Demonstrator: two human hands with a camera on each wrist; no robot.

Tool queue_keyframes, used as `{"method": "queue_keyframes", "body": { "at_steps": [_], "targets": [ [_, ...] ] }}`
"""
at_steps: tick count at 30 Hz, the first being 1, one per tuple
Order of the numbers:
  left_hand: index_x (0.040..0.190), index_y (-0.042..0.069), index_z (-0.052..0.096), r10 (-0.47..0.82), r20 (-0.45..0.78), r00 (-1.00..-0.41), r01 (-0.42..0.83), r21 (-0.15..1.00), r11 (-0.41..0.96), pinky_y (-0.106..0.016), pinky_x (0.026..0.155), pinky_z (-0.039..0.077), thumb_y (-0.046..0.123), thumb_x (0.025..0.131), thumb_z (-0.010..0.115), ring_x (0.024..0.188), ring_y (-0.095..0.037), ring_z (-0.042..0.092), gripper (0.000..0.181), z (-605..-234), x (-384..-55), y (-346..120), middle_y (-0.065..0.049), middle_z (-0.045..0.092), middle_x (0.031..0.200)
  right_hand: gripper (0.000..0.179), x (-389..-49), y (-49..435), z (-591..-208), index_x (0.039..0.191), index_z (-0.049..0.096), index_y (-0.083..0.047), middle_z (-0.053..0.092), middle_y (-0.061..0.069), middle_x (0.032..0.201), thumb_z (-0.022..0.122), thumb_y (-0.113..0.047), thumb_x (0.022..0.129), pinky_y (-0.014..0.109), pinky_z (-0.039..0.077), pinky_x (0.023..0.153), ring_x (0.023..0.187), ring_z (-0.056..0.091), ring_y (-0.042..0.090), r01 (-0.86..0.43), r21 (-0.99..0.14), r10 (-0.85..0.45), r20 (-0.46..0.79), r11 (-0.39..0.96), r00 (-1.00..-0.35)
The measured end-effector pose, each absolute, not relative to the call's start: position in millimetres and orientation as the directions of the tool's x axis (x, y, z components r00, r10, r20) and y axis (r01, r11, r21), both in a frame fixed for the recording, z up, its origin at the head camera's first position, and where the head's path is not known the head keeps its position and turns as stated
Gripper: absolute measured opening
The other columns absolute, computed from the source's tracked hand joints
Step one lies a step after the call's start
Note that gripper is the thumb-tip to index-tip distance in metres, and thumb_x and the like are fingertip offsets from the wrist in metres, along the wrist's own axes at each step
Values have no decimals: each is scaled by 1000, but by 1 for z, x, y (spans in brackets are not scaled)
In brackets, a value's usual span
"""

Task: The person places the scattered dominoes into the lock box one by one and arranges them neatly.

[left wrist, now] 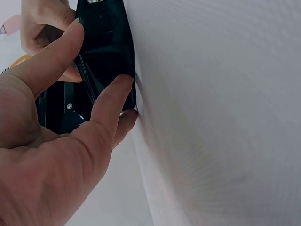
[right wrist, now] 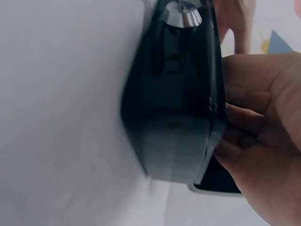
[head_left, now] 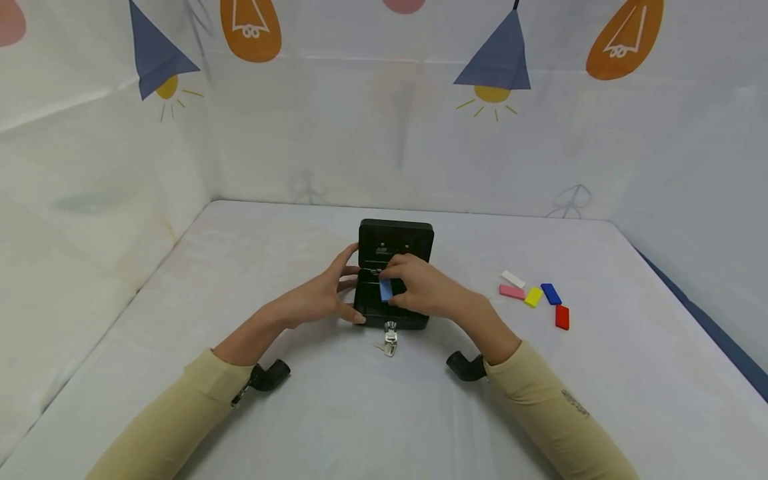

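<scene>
A black metal cash box (head_left: 393, 320) stands on the table with its lid (head_left: 396, 233) raised at the back. My left hand (head_left: 321, 293) holds the box's left side, thumb at the front corner and fingers spread along the side toward the hinge. Over the open box, my right hand (head_left: 429, 287) pinches a light blue block (head_left: 386, 290), with part of it covered by the fingers. In the right wrist view the fingers reach in over the box's rim, and the block is hidden there. A key (head_left: 390, 347) hangs from the silver lock (right wrist: 181, 16) on the front.
To the right lie several flat blocks: white (head_left: 513, 279), pink (head_left: 512, 292), yellow (head_left: 533, 297), dark blue (head_left: 551, 294) and red (head_left: 562, 317). A white table (head_left: 360, 413) carries everything, with a patterned fabric wall (head_left: 360, 133) behind.
</scene>
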State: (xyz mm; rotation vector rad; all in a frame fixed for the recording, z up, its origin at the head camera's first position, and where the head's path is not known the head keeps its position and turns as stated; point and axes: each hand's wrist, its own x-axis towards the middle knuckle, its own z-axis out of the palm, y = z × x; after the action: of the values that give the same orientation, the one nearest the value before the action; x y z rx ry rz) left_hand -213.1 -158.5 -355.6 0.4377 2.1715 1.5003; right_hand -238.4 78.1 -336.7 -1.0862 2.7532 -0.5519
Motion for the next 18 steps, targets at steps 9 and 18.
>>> {"method": "queue_keyframes", "body": {
  "at_steps": [9, 18],
  "targets": [
    [152, 52, -11, 515, -198, -834, -5, 936, 352, -59, 119, 25, 9, 80, 83, 155, -33, 17, 126, -354, -213, -160, -7, 13, 166, 42, -232, 63, -338, 129, 66, -6, 59, 7, 131, 74, -17, 89, 40, 48, 106, 127, 52, 24, -621, -336, -662, -9, 708, -749],
    [154, 50, -12, 508, -197, -838, -2, 934, 358, -60, 118, 27, 9, 80, 82, 155, -32, 18, 126, -354, -212, -160, -7, 14, 165, 38, -230, 52, -344, 127, 67, -6, 61, 7, 130, 73, -15, 90, 39, 48, 105, 128, 52, 25, -615, -311, -656, -40, 725, -754]
  ]
}}
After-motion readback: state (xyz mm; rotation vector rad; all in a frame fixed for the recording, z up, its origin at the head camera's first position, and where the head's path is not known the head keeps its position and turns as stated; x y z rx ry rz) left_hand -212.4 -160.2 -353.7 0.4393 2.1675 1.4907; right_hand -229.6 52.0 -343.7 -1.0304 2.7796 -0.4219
